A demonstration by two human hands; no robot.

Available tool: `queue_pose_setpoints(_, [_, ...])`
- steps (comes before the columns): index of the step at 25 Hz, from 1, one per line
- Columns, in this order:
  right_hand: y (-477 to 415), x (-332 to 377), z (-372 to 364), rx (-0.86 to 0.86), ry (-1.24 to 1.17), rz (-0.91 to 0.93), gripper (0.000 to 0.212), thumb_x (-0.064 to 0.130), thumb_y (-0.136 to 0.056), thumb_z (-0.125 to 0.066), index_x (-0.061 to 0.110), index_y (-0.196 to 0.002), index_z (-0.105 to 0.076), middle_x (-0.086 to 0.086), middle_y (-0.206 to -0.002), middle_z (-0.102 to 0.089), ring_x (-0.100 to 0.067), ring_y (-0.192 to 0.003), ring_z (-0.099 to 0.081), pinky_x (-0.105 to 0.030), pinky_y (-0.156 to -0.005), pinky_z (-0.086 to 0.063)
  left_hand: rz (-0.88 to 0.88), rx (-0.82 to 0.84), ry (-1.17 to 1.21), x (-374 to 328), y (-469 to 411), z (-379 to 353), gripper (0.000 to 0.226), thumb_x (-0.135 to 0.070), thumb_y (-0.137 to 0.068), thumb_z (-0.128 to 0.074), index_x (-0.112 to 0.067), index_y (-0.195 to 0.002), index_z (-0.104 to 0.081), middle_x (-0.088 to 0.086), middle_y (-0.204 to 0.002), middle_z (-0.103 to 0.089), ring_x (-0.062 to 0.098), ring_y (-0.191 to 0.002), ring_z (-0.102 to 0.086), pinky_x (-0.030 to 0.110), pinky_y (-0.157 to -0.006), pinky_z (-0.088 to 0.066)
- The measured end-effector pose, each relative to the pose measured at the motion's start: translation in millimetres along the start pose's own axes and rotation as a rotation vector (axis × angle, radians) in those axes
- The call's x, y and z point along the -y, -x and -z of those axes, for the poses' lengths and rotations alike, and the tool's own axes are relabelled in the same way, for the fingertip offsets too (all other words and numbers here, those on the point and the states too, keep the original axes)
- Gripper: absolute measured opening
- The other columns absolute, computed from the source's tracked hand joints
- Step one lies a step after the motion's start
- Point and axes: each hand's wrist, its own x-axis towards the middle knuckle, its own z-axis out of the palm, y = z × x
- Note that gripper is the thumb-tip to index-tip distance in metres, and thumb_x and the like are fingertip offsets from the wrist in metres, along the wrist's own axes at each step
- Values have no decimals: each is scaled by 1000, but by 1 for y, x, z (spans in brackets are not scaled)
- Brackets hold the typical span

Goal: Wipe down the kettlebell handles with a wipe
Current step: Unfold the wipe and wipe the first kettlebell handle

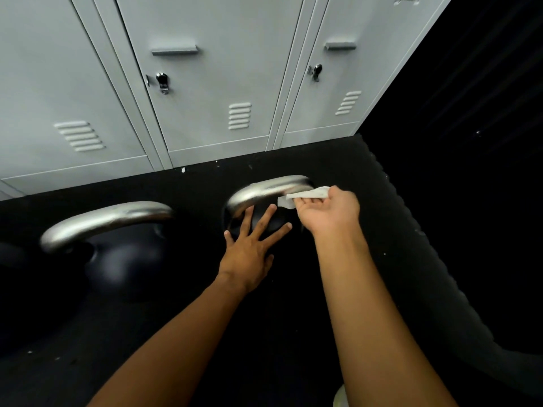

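Observation:
Two black kettlebells stand on the dark floor in front of grey lockers. The right kettlebell has a silver handle point(264, 190). My left hand point(252, 245) lies flat with fingers spread on its black body point(279, 218). My right hand point(326, 212) pinches a white wipe point(305, 195) against the right end of that handle. The left kettlebell point(126, 259) is larger and closer, and nothing touches its silver handle point(102, 221).
Grey metal lockers point(205, 83) with latches and vents stand right behind the kettlebells. A black mat point(338, 160) covers the floor, with its edge running diagonally at the right. A dark wall fills the far right.

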Motion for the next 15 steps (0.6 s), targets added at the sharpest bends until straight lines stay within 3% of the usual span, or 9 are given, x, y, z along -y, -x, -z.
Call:
queue_pose_setpoints(3, [-1,-6,0,-26,1,-25,26,12,-103,-36,1,-116,-56,-17,-139,-54,-33,-133,-49,-46,-116,-35,-1,-5,8,1,1,0,82,-34,-100,-51,-60,-147,10,-19,-153,42,29,-140,41,76,-108,-17])
queue_pose_setpoints(6, [3,-10,6,53,-42,-49,37,14,-104,-33,0,-134,-50,-20,-140,-53,-36,-134,-47,-50,-117,-32,-2,-10,10,-1,1,0,80,-34,-100,-51,-59,-147,9,-19,-153,42,29,-140,40,76,-109,-19])
queue_pose_setpoints(9, [8,-20,7,120,-51,-63,38,17,-104,-38,1,-136,-49,-19,-139,-54,-36,-134,-48,-52,-116,-32,-6,-7,6,0,1,1,76,-35,-100,-50,-56,-150,4,-18,-154,40,29,-140,41,74,-109,-17])
queue_pose_setpoints(12, [3,-40,6,172,9,-98,39,21,-106,-39,3,-139,-48,-19,-142,-53,-35,-135,-48,-50,-116,-33,8,22,45,-1,2,2,69,-38,-102,-47,-46,-155,-4,-11,-162,26,28,-141,39,73,-112,-13])
queue_pose_setpoints(15, [7,-64,18,194,112,-68,42,28,-106,-42,7,-143,-46,-17,-142,-54,-33,-134,-49,-49,-116,-34,52,69,63,-5,4,7,72,-40,-102,-45,-31,-158,0,-4,-166,10,29,-150,21,69,-116,-12])
